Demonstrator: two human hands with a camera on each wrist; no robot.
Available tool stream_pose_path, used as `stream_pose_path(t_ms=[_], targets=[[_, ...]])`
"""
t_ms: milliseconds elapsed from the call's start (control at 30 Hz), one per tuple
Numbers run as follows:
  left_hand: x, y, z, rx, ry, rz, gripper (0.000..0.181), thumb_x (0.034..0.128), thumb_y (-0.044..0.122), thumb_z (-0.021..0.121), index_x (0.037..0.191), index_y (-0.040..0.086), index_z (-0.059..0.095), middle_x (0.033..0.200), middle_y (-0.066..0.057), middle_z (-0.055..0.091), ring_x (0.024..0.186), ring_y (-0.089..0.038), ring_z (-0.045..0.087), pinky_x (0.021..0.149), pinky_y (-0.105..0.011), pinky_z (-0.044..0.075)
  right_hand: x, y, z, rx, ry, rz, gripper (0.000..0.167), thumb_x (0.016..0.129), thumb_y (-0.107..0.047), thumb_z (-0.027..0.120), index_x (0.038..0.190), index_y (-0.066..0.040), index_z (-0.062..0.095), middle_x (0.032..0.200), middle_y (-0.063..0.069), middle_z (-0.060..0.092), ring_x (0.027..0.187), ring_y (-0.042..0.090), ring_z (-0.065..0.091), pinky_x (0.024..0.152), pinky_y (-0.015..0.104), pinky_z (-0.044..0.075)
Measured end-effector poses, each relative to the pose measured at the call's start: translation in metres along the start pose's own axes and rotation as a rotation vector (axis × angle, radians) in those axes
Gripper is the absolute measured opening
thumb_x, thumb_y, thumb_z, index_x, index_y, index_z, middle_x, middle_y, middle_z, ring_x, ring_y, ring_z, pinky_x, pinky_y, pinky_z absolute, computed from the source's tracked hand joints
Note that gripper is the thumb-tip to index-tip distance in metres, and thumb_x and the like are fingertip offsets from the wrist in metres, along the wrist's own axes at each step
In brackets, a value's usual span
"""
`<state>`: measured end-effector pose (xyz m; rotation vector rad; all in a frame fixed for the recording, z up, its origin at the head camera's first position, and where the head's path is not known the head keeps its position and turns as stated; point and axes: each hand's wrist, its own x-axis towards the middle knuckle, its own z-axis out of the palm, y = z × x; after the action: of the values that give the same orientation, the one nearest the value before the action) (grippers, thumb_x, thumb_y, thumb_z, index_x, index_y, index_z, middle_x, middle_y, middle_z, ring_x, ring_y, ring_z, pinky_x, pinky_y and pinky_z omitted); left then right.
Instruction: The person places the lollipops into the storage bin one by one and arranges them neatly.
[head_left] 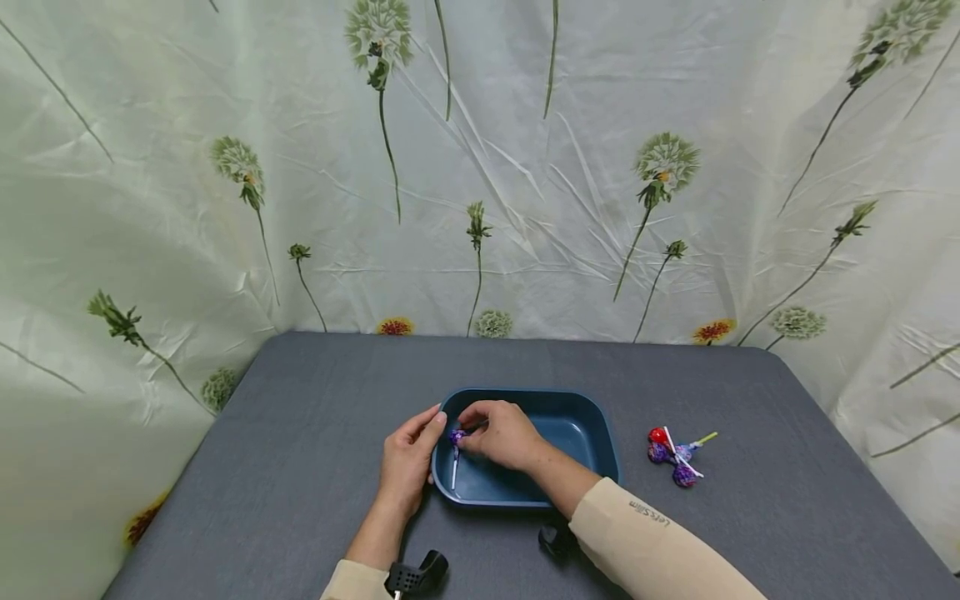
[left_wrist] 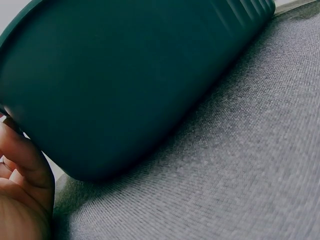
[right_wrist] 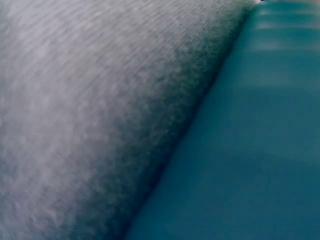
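Note:
A blue rectangular tray (head_left: pixel 611 442) with rounded corners stands on the table. My left hand (head_left: pixel 405 462) grips its left end, thumb at the rim; in the left wrist view that hand's curled fingers (left_wrist: pixel 25 160) touch the dark outer wall. Inside the tray, near that same end, my right hand (head_left: pixel 506 435) pinches a purple-wrapped lollipop (head_left: pixel 454 467) by its wrapped head. The lollipop's white stick points toward the tray's near side. The right wrist view has only the tray's outer wall (right_wrist: pixel 260 150) and cloth, with no fingers visible.
Right of the tray lies a small pile of lollipops (head_left: pixel 683 475), with red, purple and blue wrappers and crossed sticks. A grey cloth (head_left: pixel 322 400) covers the table. Behind it hangs a pale curtain (head_left: pixel 525 167) printed with dandelions.

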<state>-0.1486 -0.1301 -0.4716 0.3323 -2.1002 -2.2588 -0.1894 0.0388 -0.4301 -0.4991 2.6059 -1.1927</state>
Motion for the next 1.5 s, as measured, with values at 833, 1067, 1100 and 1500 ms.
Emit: stream_pose_path(t_ms=[833, 1067, 1100, 1500], targets=[[-0.002, 0.002, 0.002, 0.042, 0.015, -0.003, 0.048, 0.0967, 0.039, 0.071, 0.136, 0.011, 0.066, 0.111, -0.015, 0.07, 0.04, -0.007, 0.039, 0.038, -0.019, 0.04, -0.088, 0.013, -0.096, 0.316, 0.325, -0.023, 0.035, 0.095, -0.018, 0.074, 0.127, -0.005, 0.067, 0.124, 0.019, 0.07, 0.099, 0.009, 0.07, 0.081, 0.022, 0.058], [-0.001, 0.001, 0.001, 0.051, 0.014, -0.005, 0.049, 0.0968, 0.04, 0.07, 0.136, 0.011, 0.066, 0.115, -0.016, 0.069, 0.041, -0.007, 0.04, 0.039, -0.019, 0.04, -0.139, 0.054, -0.124, 0.247, 0.506, 0.051, 0.037, 0.098, -0.025, 0.07, 0.128, -0.004, 0.065, 0.11, -0.011, 0.075, 0.092, 0.0, 0.071, 0.078, 0.022, 0.06], [-0.001, 0.001, 0.001, 0.049, 0.014, -0.005, 0.049, 0.0969, 0.04, 0.07, 0.136, 0.011, 0.066, 0.115, -0.016, 0.069, 0.041, -0.007, 0.04, 0.039, -0.019, 0.04, -0.145, 0.061, -0.127, 0.248, 0.52, 0.074, 0.038, 0.099, -0.026, 0.069, 0.129, -0.004, 0.064, 0.107, -0.016, 0.074, 0.092, 0.0, 0.072, 0.078, 0.022, 0.06], [-0.001, 0.0, 0.002, 0.057, 0.029, -0.011, 0.048, 0.0969, 0.04, 0.07, 0.136, 0.012, 0.067, 0.115, -0.014, 0.069, 0.042, -0.007, 0.041, 0.039, -0.019, 0.041, -0.186, 0.134, -0.135, 0.189, 0.685, 0.445, 0.041, 0.099, -0.023, 0.069, 0.126, 0.007, 0.062, 0.076, -0.022, 0.064, 0.069, -0.003, 0.063, 0.063, 0.019, 0.056]])
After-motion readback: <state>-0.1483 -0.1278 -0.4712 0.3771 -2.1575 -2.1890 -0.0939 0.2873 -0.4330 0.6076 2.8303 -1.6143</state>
